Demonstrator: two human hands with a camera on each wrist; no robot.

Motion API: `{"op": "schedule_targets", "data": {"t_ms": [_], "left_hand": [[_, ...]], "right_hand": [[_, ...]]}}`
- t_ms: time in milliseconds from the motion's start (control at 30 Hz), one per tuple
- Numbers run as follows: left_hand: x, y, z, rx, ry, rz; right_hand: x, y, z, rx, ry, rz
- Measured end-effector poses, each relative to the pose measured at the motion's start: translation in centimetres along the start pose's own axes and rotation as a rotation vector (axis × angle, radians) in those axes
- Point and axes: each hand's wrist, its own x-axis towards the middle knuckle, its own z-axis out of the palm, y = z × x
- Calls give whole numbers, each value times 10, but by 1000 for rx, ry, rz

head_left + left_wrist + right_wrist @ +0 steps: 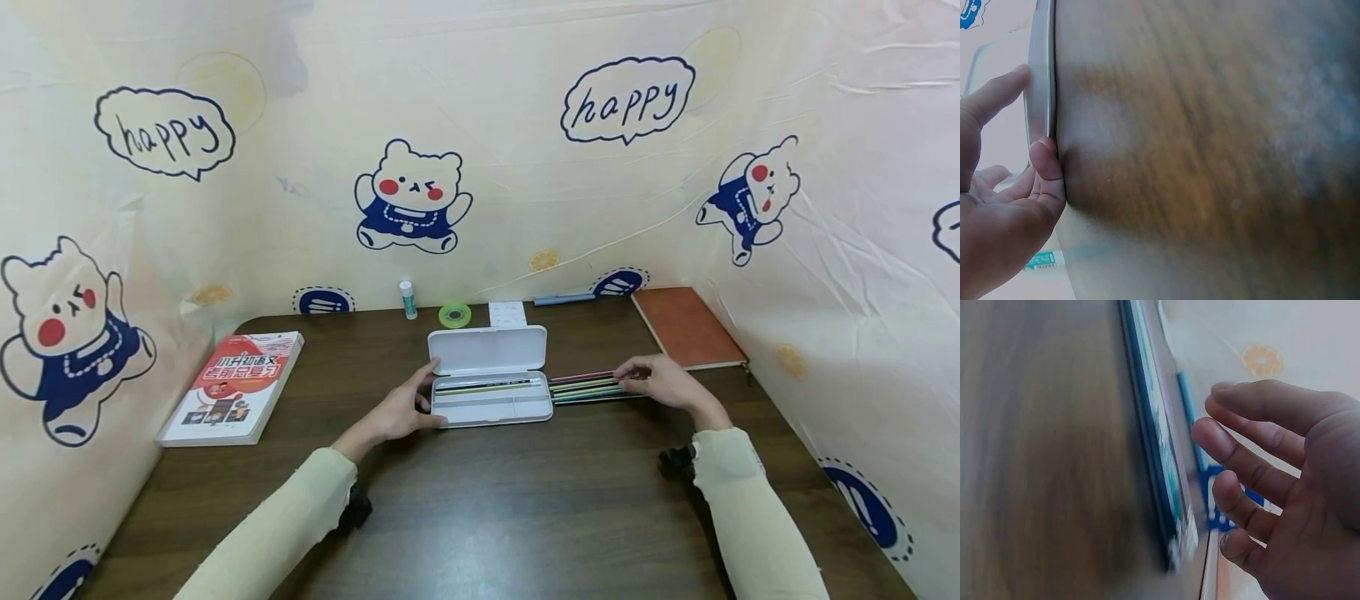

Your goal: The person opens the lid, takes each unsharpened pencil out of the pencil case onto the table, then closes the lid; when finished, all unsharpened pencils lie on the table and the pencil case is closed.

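Far L on the tabletop (480, 508), a red-and-white book (228, 387) is seen lying flat. Next, the L hand (397, 408) is found w/ its grip closed round the L end of the white pencil case (491, 422); thumb is set at the near corner, fingers toward the hinge. Behind, a glue stick (408, 300) is stood upright & a green tape roll (454, 315) is placed just beside. The case is left open, lid tipped back; a few slim pencils (480, 387) are held in its far compartment. A white card (507, 314) is half-seen past the lid, then a blue pen (562, 300). Just off the case's R end, a bundle of coloured pencils (592, 390) is laid flat, roughly parallel. Over its far end the R hand (660, 382) is held, grip loosely spread, nothing pinched; contact w/ pencils can't be told. Far R, a brown notebook (690, 327) is seen.

For good handling, the case is prob. best kept pinned by the L grip, w/ thumb clear of the compartments. Pencils should be taken near mid-length, few at a time, ends evened, so that rolling or fanning is avoided.
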Motion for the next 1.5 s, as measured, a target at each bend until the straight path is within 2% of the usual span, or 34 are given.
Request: {"op": "schedule_targets", "data": {"t_ms": [233, 633, 933, 1200, 1500], "left_hand": [[0, -1, 0, -2, 2, -5], [2, -2, -1, -9, -6, -6], [2, -3, -1, -2, -5, -16], [1, -3, -1, -8, -8, -10], [1, -4, -1, 1, -6, 5]], "right_hand": [[18, -31, 15, 8, 20, -76], [42, -69, 47, 43, -32, -140], [55, -87, 69, 40, -62, -188], [62, -97, 81, -46, -83, -203], [64, -101, 89, -130, -131, -258]]}}
